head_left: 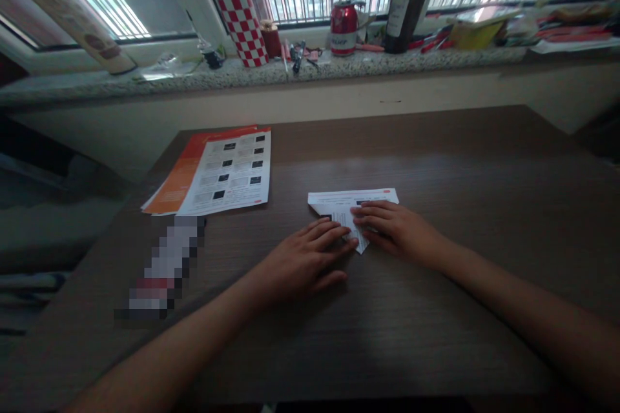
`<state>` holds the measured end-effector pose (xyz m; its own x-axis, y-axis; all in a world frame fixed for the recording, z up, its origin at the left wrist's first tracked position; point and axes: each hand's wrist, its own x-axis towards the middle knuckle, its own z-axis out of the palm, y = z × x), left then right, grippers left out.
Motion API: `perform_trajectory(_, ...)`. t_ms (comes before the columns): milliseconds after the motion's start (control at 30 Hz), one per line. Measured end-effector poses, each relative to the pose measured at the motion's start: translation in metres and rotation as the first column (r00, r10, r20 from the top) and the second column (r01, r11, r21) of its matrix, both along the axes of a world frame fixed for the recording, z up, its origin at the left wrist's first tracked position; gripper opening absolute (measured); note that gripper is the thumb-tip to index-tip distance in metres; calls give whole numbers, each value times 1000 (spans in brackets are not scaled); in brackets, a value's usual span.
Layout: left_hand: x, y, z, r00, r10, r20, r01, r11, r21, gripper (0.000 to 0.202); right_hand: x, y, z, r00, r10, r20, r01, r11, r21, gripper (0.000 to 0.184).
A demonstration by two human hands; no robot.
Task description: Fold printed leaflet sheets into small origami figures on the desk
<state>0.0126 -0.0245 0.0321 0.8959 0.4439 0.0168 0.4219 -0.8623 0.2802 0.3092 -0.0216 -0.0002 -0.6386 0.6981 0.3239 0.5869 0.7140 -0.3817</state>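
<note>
A folded sheet of printed paper (352,198) lies on the brown table, its lower part narrowing to a point toward me and a straight band running along its far edge. My left hand (310,255) rests palm down over its lower left side, fingers stretched out and the thumb apart. From the other side my right hand (394,226) lies flat on the right part of the sheet, fingers extended. Both hands touch the paper without gripping it. The fingers cover much of the slanted folded edges.
A stack of printed sheets (232,171) with orange pages lies at the table's back left. Nearer me is a pixelated object (165,264). On the windowsill (194,80) stand a red can (343,29), a dark bottle (407,10) and a checkered container (243,29).
</note>
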Motion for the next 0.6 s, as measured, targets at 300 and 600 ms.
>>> perform_trajectory(300,-4,-8,2,998,-45,-50,45,999,5,54,-4,-1,-2,1000,-15,-3,15,999,39,32)
perform_trajectory(600,3,-22,3,998,59,-5,-59,997,-40,55,-7,-3,1,999,-22,-41,23,999,30,31)
